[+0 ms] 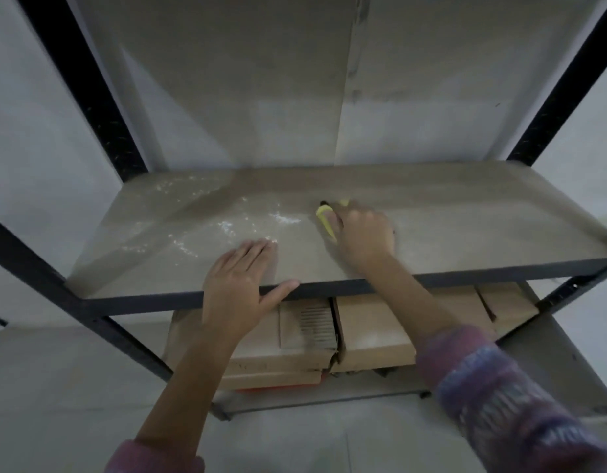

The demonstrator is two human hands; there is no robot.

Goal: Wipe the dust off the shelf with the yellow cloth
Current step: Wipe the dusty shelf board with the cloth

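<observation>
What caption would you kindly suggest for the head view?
Right hand presses yellow cloth on dusty shelf; left hand lies flat.

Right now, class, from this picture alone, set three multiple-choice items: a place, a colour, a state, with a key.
1. Where are the cardboard boxes? A beside the hands B on the level below C on the level above
2. What colour is the cloth? A yellow B blue C red
3. How is the left hand? A clenched B flat on the shelf C gripping a box
Key: 1 B, they show under the shelf. 2 A, yellow peeks from the right hand. 3 B, straight fingers lie on it.
</observation>
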